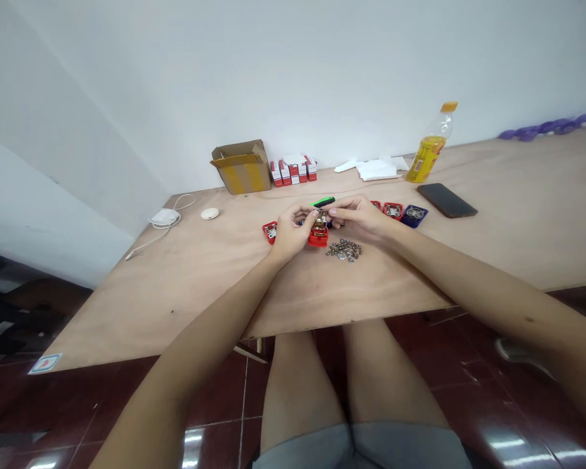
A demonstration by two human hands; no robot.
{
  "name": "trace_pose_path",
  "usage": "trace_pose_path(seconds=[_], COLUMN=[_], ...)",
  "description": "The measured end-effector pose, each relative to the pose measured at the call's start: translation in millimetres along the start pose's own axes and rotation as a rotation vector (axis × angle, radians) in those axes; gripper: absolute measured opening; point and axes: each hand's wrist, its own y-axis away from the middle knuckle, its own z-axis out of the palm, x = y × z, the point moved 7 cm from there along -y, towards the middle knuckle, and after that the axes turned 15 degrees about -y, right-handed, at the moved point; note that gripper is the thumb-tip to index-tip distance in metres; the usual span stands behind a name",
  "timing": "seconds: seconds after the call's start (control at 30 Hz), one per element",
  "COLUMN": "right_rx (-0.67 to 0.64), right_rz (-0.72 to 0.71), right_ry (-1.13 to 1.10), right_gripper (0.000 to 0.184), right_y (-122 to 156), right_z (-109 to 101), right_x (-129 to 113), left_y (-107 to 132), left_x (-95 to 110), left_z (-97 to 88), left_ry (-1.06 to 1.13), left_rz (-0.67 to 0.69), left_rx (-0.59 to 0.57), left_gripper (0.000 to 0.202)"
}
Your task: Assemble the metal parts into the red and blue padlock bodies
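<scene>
Both my left hand (290, 233) and my right hand (356, 216) pinch a small gold-coloured metal fitting (321, 223) above the middle of a plywood table (185, 273). Directly below it sits a red plastic tray (318, 238), partly hidden by the fitting and my fingers. A loose pile of small metal hasps (344, 250) lies just in front of my right hand. Red trays (269, 232) (393, 210) and a blue tray (414, 215) flank my hands. Behind my fingers lies a green-handled tool (323, 202).
At the back of the table stand a cardboard box (241, 168), several red-and-white cartons (293, 171), white paper (376, 169) and a yellow drink bottle (426, 151). A black phone (446, 200) lies to the right, and a white charger (165, 217) with its cable lies left.
</scene>
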Motion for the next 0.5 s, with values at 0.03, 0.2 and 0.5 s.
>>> trace_pose_path(seconds=[0.03, 0.2, 0.5], right_rx=[0.004, 0.054, 0.062], right_rz=[-0.013, -0.186, -0.184], right_ry=[0.033, 0.324, 0.367], right_gripper=[0.038, 0.042, 0.034], right_y=[0.5, 5.5, 1.4], right_z=[0.7, 6.4, 3.3], right_x=[-1.6, -14.6, -5.5], left_y=[0.4, 4.4, 5.2], left_x=[1.3, 9.1, 14.9], left_z=[-0.9, -3.9, -6.1], left_ry=[-0.018, -0.160, -0.334], left_rz=[0.007, 0.065, 0.116], left_rx=[0.014, 0.064, 0.083], left_gripper=[0.036, 0.021, 0.013])
